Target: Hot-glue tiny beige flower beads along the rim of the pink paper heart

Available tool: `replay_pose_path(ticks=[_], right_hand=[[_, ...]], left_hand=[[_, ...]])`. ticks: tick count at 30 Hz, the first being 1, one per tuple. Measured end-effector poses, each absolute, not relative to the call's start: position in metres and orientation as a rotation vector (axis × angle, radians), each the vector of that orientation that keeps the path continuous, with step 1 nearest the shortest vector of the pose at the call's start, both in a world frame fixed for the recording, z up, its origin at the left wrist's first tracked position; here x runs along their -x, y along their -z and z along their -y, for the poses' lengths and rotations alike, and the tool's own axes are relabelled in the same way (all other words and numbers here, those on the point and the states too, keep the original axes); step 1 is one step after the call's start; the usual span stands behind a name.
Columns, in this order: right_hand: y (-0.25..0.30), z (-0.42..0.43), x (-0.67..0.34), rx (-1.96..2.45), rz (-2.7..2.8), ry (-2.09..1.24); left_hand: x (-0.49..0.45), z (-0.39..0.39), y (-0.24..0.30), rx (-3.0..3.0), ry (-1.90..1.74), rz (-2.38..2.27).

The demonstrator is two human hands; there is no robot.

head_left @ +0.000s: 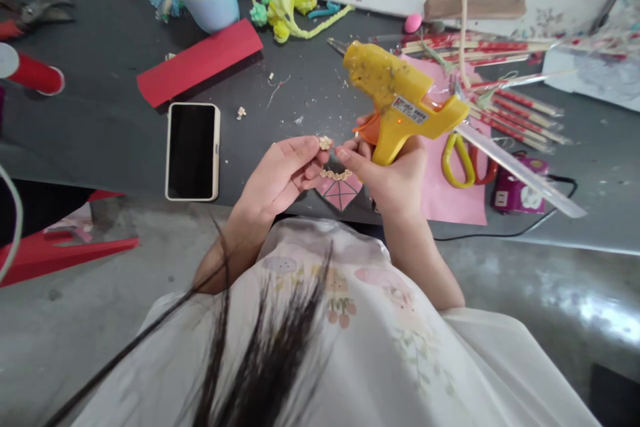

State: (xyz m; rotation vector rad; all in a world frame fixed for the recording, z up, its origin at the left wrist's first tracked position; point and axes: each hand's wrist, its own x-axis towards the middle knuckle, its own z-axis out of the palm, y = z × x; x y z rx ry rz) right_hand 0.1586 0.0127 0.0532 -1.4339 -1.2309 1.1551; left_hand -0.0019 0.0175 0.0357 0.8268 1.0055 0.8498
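"What do we hold?"
"Our left grip (280, 173) pinches a beaded cluster (325, 143), left of the glue gun's trigger; our right grip (397, 180) wraps the handle of the glue gun (387, 83)."
"What could go wrong?"
"Pinching too lightly, we might drop the cluster onto the pink piece (340, 195), below-left of the gun. Swinging the gun, we could snag its trailing glue stick (520, 168) against the purple box (514, 195), at its lower right."
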Motion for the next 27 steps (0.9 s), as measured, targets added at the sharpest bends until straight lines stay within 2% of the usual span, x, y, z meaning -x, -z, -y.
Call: replay_pose_path(ticks=[5, 9, 27], right_hand=[[-0.047, -0.015, -0.166, 1.437, 1.214, -1.137], [-0.042, -0.015, -0.168, 1.471, 1.211, -1.162], [-0.043, -0.009, -0.171, 1.295, 1.130, -1.203]], left_hand=[[-0.005, -0.007, -0.030, -1.147, -1.128, -1.283], [-0.010, 0.001, -0.031, -1.382, -1.199, -1.338], [-0.016, -0.008, -0.030, -0.724, -1.093, -0.946]])
